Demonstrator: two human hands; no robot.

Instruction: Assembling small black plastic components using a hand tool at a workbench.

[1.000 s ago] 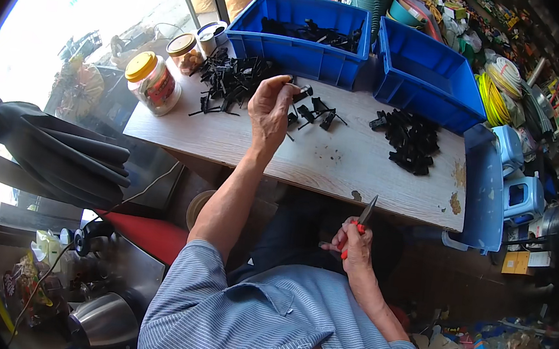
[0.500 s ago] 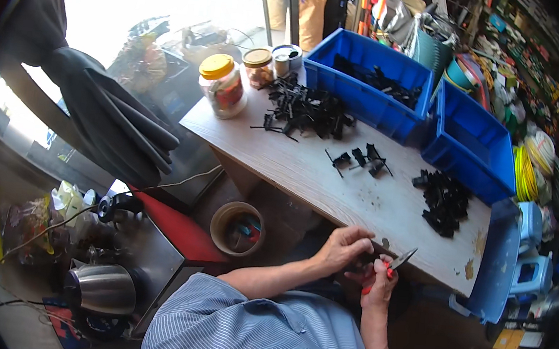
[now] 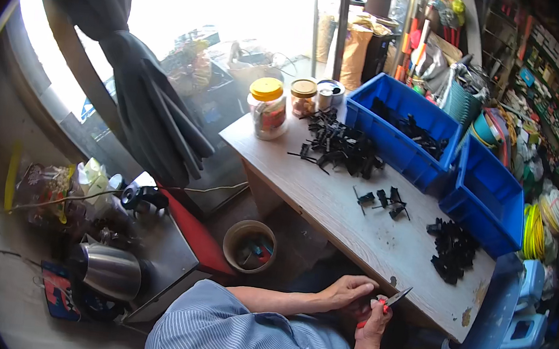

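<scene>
Change: since the earlier frames the left hand has come back from the heap of black parts far out on the surface and now sits low in the frame beside the right hand; the view has swung so the long plank runs from upper middle to lower right.
Left hand: lower middle of the frame, just off the near edge of the surface, fingers stretched forward and close together, tips meeting the right hand; whether they pinch a small part I cannot tell.
Right hand: just right of and below the left, fingers curled tight round the red handles of the cutters, whose grey blades point up and right over the edge of the surface.
Loose parts: a small cluster of black clips lies mid-surface, well apart from both hands.
Heaps: a big pile of black parts sits toward the upper end, a smaller pile toward the right end.
Bins: two blue bins stand along the far side, the upper one holding more black parts.
Jars: a yellow-lidded jar and two smaller pots stand at the upper end.
Below: a round tub sits on the floor under the surface, left of the hands.
</scene>
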